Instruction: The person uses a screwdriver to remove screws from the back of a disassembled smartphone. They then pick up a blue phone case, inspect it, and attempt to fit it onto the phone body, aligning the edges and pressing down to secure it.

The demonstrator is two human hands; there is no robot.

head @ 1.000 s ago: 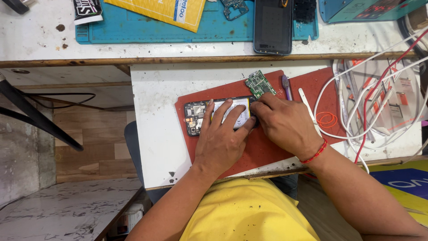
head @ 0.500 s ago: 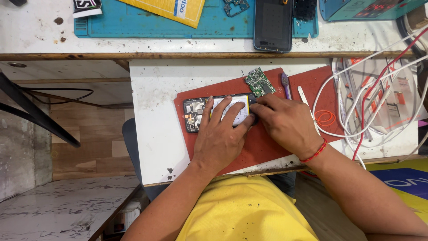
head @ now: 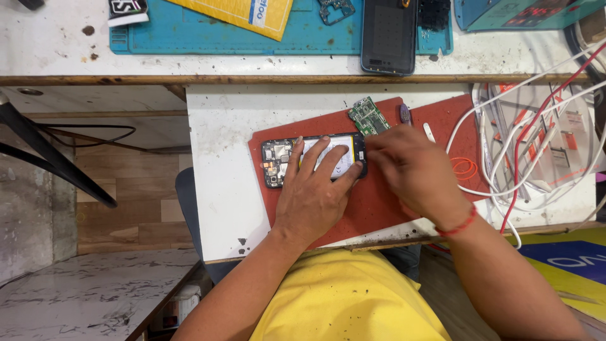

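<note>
At the centre of the frame, an opened phone (head: 314, 159) lies flat on a red mat (head: 379, 202) with its back cover off, so that the battery and the small parts at its left end are exposed. The left hand (head: 314, 196) rests palm-down over it, fingers spread apart and pressing on the battery face; it pins the phone and does not grip it. The right hand (head: 413, 173) sits at the phone's right end with its fingers drawn together there (whether they pinch a tool or a part cannot be told, as the fingertips are hidden).

Handling, as a judgement: the phone is light, stiff and flat, but fragile while open. It would best be held by its long outer edges, clear of the exposed parts. The battery should not be bent or pricked.

Just above the phone's right end lies a loose green circuit board (head: 369, 115), thin and brittle, best lifted by its edges. A second dark phone (head: 389, 35) lies on the blue mat (head: 189, 35) at the upper centre. White and red cables (head: 524, 151) trail at the right of the frame.
</note>
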